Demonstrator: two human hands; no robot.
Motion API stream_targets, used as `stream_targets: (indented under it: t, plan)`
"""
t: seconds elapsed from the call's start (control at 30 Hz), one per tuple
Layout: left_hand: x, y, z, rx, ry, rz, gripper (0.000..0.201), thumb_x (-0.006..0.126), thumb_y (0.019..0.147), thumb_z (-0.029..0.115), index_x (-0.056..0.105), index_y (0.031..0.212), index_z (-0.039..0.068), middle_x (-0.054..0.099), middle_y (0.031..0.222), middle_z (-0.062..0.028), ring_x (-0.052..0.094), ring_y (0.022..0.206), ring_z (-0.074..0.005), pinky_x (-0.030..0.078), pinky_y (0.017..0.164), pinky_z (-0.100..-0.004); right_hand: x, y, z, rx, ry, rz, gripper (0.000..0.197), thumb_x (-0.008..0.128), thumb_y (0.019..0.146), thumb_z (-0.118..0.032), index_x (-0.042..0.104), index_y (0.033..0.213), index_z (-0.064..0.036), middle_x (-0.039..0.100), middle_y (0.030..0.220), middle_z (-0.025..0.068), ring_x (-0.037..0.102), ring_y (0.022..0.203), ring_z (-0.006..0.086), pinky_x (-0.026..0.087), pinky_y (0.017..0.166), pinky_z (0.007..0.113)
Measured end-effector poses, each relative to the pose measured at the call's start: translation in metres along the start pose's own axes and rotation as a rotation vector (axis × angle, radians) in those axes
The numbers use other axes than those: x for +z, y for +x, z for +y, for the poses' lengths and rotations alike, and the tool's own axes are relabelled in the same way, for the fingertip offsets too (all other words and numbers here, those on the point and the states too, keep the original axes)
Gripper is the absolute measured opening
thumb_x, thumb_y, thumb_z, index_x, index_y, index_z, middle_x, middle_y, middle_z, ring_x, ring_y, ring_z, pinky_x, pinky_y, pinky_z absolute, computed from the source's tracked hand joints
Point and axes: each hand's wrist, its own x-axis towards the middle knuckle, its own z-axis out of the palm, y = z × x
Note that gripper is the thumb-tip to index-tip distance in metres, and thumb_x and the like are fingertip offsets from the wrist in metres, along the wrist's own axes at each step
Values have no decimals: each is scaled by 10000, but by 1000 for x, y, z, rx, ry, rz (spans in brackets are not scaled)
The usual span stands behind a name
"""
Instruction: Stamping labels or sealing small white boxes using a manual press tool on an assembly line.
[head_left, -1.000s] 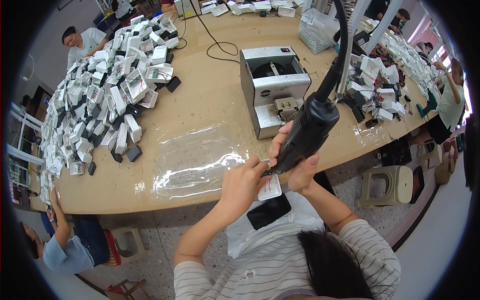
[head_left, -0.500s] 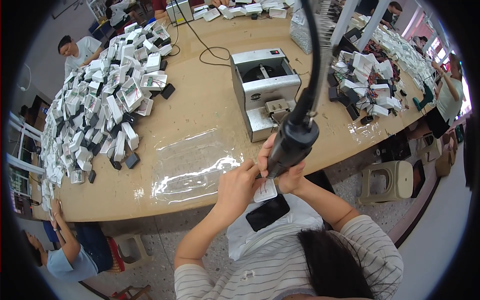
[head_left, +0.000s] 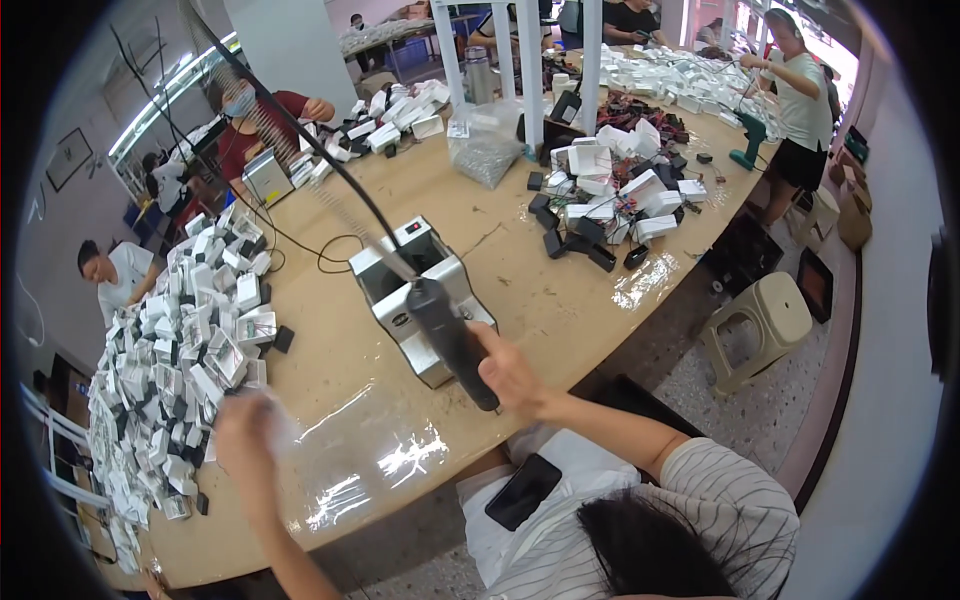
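My right hand [head_left: 508,375] is closed around a black electric screwdriver [head_left: 450,335], which hangs from a coil spring and a black cable. The screwdriver leans in front of a silver screw feeder [head_left: 385,280] with a red switch on top. Over the table's left part, my left hand [head_left: 243,435] is smeared by motion, with a blurred white plastic case [head_left: 281,425] at its fingers. It is close to the large heap of white cases [head_left: 185,350], several with green circuit boards, wires and black blocks. A black phone [head_left: 523,491] rests on my lap.
Across the table [head_left: 330,330] stand another pile of white and black parts [head_left: 610,200], a clear bag of small metal pieces [head_left: 485,145] and a green power drill [head_left: 748,140]. A beige stool [head_left: 757,325] is at the right. Other people sit or stand around the table.
My hands have parted: the left has swung left toward the big heap, away from the screwdriver. My right hand still grips the screwdriver, now further left and tilted. The view has turned.
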Motion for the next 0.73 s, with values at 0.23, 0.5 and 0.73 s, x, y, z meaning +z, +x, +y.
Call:
stream_targets:
  t: [0.23, 0.5, 0.73]
  plan:
    - [-17, 10, -26, -63, 26, 262, 582, 699, 812, -67, 587, 1371, 49, 518, 1423, -207, 485, 1341, -374, 426, 1072, -415, -184, 126, 11, -421, -893, 793, 191, 547, 944, -12, 674, 1084, -34, 687, 1031, 139, 651, 1001, 308, 503, 887, 372]
    - [17, -55, 120, 58, -596, -244, 450, 785, 785, 51, 687, 1224, 57, 638, 1273, -143, 624, 1175, -321, 491, 990, -412, -339, 178, 16, -15, -1755, 332, 222, 629, 874, -72, 661, 1081, -145, 714, 1004, 106, 679, 975, 320, 476, 892, 525]
    - [40, -60, 175, 219, -937, -435, 452, 809, 811, 115, 687, 1245, 75, 628, 1296, -159, 631, 1169, -319, 500, 988, -404, -291, 152, -72, -487, -1186, 681, 248, 652, 895, -144, 610, 1129, -78, 670, 1059, 216, 672, 987, 385, 518, 862, 481]
